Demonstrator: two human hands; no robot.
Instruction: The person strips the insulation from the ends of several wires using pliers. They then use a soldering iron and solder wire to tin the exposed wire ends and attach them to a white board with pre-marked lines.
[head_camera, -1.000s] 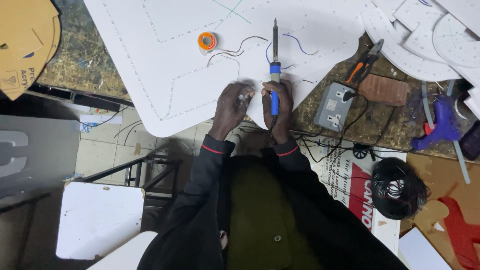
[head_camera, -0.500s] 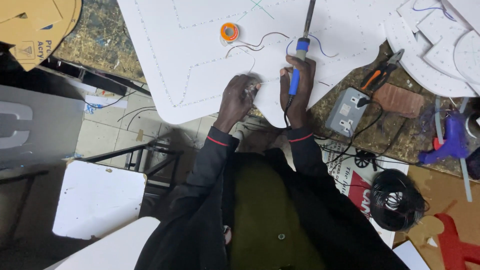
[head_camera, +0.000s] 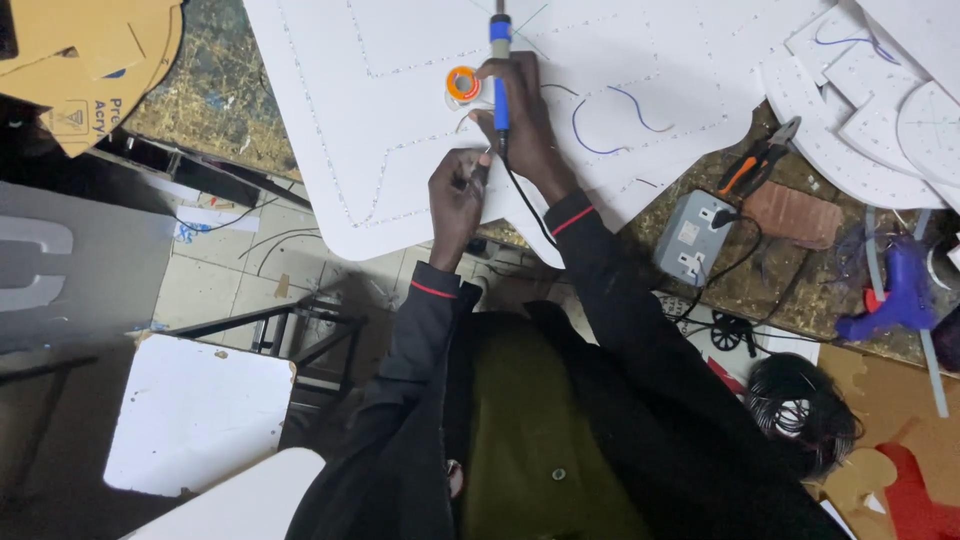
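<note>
My right hand (head_camera: 525, 120) grips a soldering iron with a blue handle (head_camera: 499, 70), its tip pointing away past the frame's top, and its fingers touch an orange spool of solder (head_camera: 462, 83). My left hand (head_camera: 457, 195) rests on the near edge of a large white board (head_camera: 400, 120) with dotted lines of small holes, fingers pinched on something too small to make out. Thin blue and dark wires (head_camera: 600, 115) curl on the board to the right of my right hand. The iron's black cord runs back along my right sleeve.
A grey socket box (head_camera: 693, 238) and orange-handled pliers (head_camera: 755, 165) lie to the right. Further right are a blue glue gun (head_camera: 900, 295), white cut-out pieces (head_camera: 880, 90) and a coil of black wire (head_camera: 800, 405). Cardboard (head_camera: 80, 60) lies at the left.
My right hand has pushed the soldering iron further away over the board and reached the orange spool. My left hand stays near the board's edge. The view has shifted.
</note>
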